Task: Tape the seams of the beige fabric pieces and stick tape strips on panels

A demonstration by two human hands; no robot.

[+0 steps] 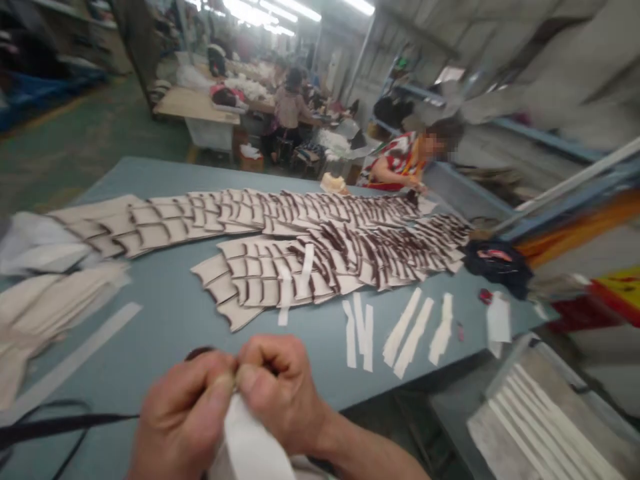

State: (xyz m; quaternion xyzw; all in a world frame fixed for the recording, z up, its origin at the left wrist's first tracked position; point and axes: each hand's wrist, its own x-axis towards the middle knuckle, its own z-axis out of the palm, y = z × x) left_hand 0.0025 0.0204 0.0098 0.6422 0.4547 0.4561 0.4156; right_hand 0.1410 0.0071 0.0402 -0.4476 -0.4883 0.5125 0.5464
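My left hand [187, 410] and my right hand [283, 393] meet at the near edge of the table, thumbs and fingertips pinched together. A white strip of cloth [253, 443] hangs down from between them, its top edge caught in both pinches. Paler fabric shows below it, mostly cut off by the frame. A bit of dark material peeks out behind my left hand. Beyond my hands lie overlapping rows of cream fabric pieces with dark brown edging [270, 277], with white strips [285, 293] resting on them.
Short white strips [357, 333] and cream strips [410, 330] lie on the blue-grey table [165, 360]. A dark cord [60, 427] and a stack of cream cloth [55, 307] are at left. Another person [395, 163] works at the far side. A tray of strips [555, 427] stands right.
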